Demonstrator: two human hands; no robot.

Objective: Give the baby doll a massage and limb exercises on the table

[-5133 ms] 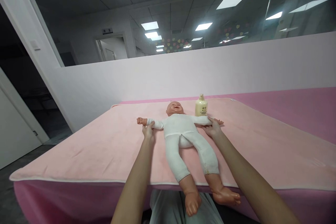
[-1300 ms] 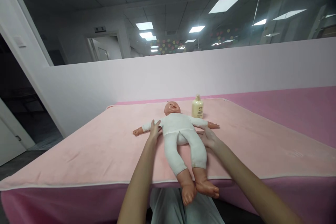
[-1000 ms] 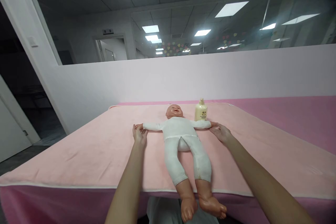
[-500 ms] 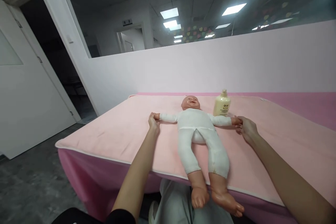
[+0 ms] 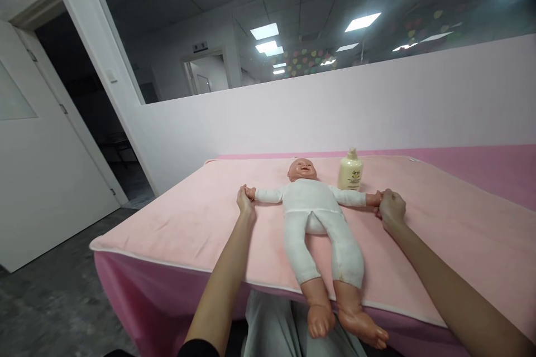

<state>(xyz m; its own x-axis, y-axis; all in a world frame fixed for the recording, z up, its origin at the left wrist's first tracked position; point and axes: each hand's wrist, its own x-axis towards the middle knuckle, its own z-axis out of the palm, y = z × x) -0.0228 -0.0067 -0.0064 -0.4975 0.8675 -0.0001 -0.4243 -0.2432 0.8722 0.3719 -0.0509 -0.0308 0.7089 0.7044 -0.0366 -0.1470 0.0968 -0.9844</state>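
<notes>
A baby doll (image 5: 312,195) with a white cloth body lies on its back on a pink blanket (image 5: 184,206), arms stretched out sideways. Its feet hang over the near edge above my lap. My left hand (image 5: 245,199) is closed on the doll's hand at the left. At the right, my right hand (image 5: 392,207) has its fingers curled round the doll's other hand. Some of my fingertips are hidden behind the doll's hands. Just behind the doll's arm on the right stands a pale yellow pump bottle (image 5: 350,171).
The blanket lies over a darker pink cover (image 5: 125,290) that drapes down the table's front. Behind runs a white wall (image 5: 293,117) with a wide window (image 5: 314,17) above. A door (image 5: 46,162) stands open at the left.
My right hand has turned and its fingers have curled more tightly round the doll's hand. My left hand keeps its hold. The view has tipped slightly upward.
</notes>
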